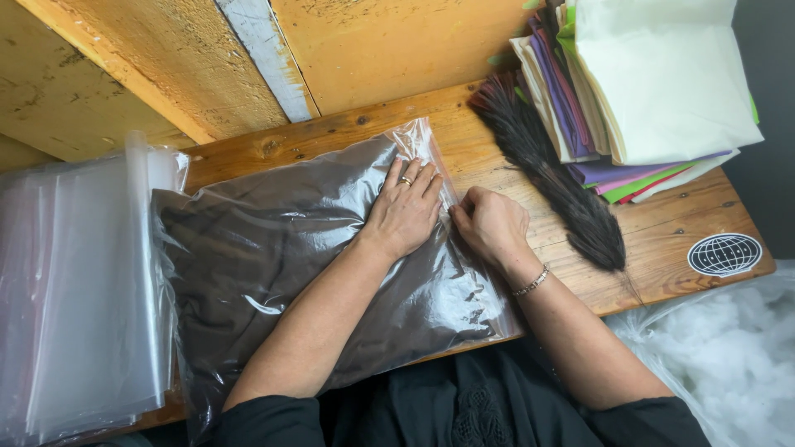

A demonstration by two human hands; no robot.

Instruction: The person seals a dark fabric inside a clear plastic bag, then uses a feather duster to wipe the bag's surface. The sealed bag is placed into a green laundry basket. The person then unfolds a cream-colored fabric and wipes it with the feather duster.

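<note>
A clear plastic bag (273, 248) with a dark brown folded garment inside lies across the wooden table (662, 240). My left hand (406, 209), with a ring on one finger, lies flat on the bag near its right end, fingers spread. My right hand (490, 223), with a bracelet at the wrist, has its fingers curled and pinches the bag's right edge strip just beside the left hand.
A stack of clear plastic bags (79, 290) sits at the left. A dark brush of fibres (555, 178) lies on the table to the right, with folded coloured cloths (638, 91) behind it. White stuffing in plastic (729, 356) is at lower right. A round sticker (725, 254) is on the table.
</note>
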